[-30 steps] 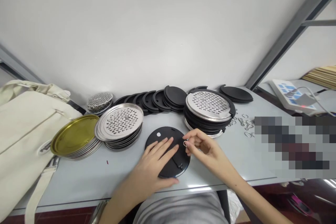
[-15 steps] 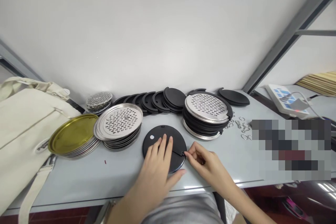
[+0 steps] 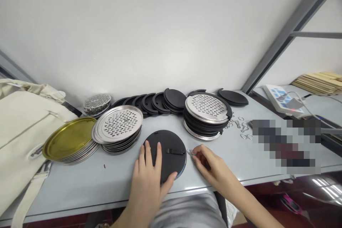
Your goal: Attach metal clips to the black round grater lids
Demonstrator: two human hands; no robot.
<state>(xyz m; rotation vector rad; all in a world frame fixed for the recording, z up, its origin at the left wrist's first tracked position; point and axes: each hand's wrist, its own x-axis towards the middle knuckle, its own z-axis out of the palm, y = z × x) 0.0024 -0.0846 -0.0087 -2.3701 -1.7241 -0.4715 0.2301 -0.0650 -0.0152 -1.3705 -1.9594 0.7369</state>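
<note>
A black round disc (image 3: 168, 140) lies flat on the table in front of me. My left hand (image 3: 146, 172) rests on its left part, fingers stretched out and spread, the thumb along the near edge. On the disc's right side a narrow black strip (image 3: 175, 151) runs toward the rim. Just beyond that rim, my right hand (image 3: 210, 162) pinches a small metal ring (image 3: 189, 152) between thumb and fingertips; the ring appears apart from the disc.
Grater plates (image 3: 120, 124) and gold lids (image 3: 71, 137) are stacked left. Behind are black discs (image 3: 175, 99) and a grater-topped stack (image 3: 207, 108). Loose metal rings (image 3: 243, 126) lie right, beside a blurred patch. A cream bag (image 3: 24, 124) borders the table's left.
My right hand has drawn slightly away from the disc's rim, and the ring in its fingers now shows. My left hand has shifted left, uncovering the black strip.
</note>
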